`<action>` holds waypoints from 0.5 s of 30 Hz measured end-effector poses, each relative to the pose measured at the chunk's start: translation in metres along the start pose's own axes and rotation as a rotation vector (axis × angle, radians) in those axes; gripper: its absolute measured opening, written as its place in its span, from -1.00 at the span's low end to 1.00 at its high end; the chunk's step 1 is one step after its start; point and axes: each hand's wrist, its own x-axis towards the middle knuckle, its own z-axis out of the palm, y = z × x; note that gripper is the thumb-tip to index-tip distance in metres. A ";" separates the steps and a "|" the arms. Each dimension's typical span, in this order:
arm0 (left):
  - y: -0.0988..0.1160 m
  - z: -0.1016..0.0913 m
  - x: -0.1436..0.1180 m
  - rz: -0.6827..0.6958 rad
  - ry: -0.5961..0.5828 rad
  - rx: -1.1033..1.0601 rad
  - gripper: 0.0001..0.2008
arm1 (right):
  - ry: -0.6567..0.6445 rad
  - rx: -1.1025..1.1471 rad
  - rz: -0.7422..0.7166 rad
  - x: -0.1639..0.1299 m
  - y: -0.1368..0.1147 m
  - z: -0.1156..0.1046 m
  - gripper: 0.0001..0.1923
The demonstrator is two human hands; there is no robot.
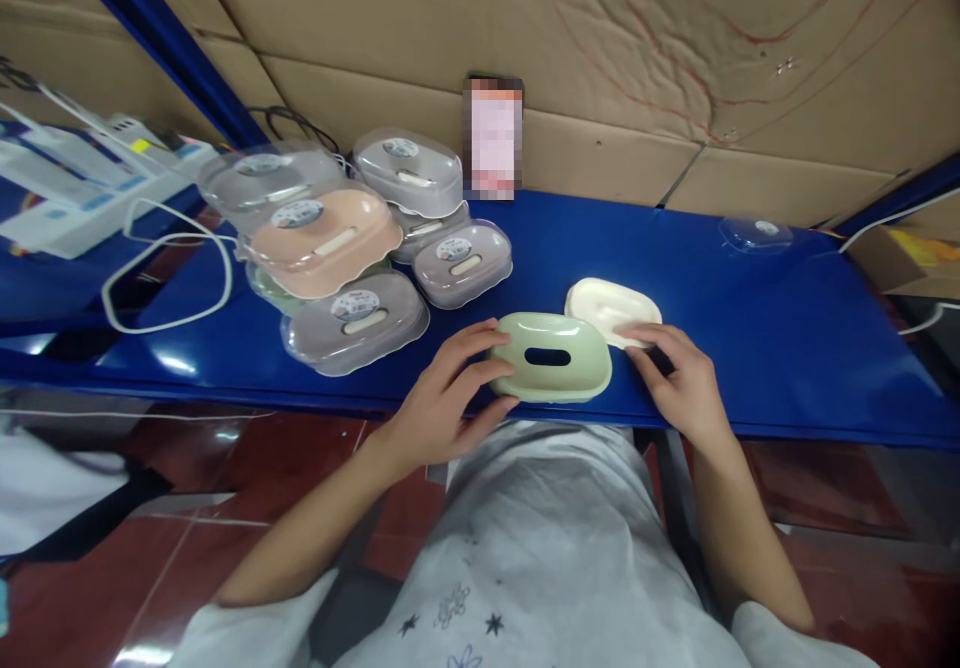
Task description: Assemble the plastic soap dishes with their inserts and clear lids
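My left hand (469, 388) grips the left end of a light green oval soap dish (555, 380), fingers on its rim and thumb at the near side. A dark slot-shaped opening in the dish's middle shows the blue surface through it. My right hand (671, 373) has its fingertips closed on the near right edge of a cream-coloured oval dish (611, 300). That cream piece lies just behind the green one, partly overlapped by it in view. Both pieces are at the front edge of the blue table (780, 348).
Left of my hands are several lidded soap boxes, among them a peach one (326, 238) and a grey one (356, 323). A phone (493, 138) leans on the cardboard wall. A clear lid (757, 235) lies at the back right; power strips (105, 198) and white cable are far left.
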 end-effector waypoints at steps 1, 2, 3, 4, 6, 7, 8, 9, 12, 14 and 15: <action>0.000 0.000 0.000 -0.007 0.003 0.000 -0.66 | -0.043 -0.006 -0.037 0.000 -0.001 0.000 -0.81; 0.000 0.000 0.001 -0.014 0.004 0.001 -0.66 | -0.092 0.002 -0.075 -0.001 -0.003 0.000 -0.81; 0.000 0.000 0.001 -0.020 0.003 0.003 -0.67 | -0.135 0.017 -0.104 -0.001 -0.006 0.000 -0.80; 0.001 0.000 0.001 -0.026 -0.002 0.007 -0.67 | -0.163 0.032 -0.117 -0.003 -0.007 0.001 -0.79; 0.001 0.001 0.002 -0.037 -0.016 0.013 -0.67 | -0.156 0.074 -0.093 -0.006 -0.009 0.002 -0.73; 0.001 0.001 0.002 -0.043 -0.023 0.016 -0.67 | -0.128 0.109 -0.068 -0.007 -0.008 0.003 -0.68; 0.001 0.001 0.002 -0.048 -0.031 0.017 -0.66 | -0.097 0.156 -0.046 -0.009 -0.006 0.004 -0.62; 0.001 0.001 0.002 -0.051 -0.040 0.019 -0.66 | -0.076 0.213 -0.029 -0.011 -0.004 0.005 -0.54; 0.001 0.002 0.002 -0.058 -0.067 0.027 -0.67 | -0.120 0.342 -0.024 -0.013 0.000 0.005 -0.28; 0.000 0.003 0.002 -0.059 -0.085 0.035 -0.68 | -0.182 0.337 -0.035 -0.012 -0.002 0.003 -0.15; -0.001 0.003 0.002 -0.057 -0.095 0.041 -0.69 | -0.213 0.310 -0.048 -0.010 -0.003 0.002 -0.13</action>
